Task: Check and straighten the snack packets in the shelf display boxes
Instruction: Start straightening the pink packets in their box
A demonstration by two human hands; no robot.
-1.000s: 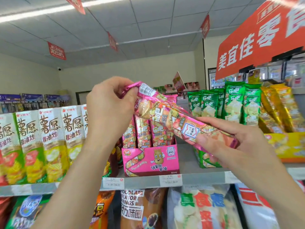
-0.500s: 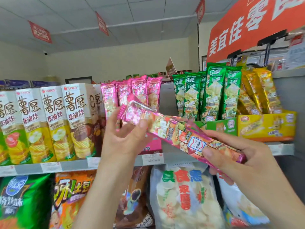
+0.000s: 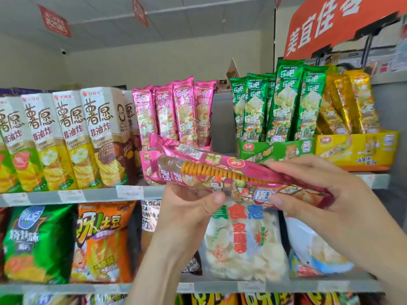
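Shelf (image 3: 88,194) box (image 3: 147,160): 4 upright pkts (image 3: 184,111); L hand (image 3: 187,208), R hand (image 3: 326,194) grip 1 pkt (image 3: 220,170)

This is a shop, a small grocery or convenience store. Shelves (image 3: 44,196) run across the frame in tiers, with price tags (image 3: 130,192) along their front edges. Snack packets (image 3: 284,102) stand in rows in pink, green and yellow display boxes (image 3: 275,150). Tall cartons (image 3: 66,137) fill the left, and big bags (image 3: 101,243) sit on the tier below. Red signs (image 3: 55,24) hang from the ceiling at upper left. An orange banner (image 3: 330,25) with large white characters fills the upper right.
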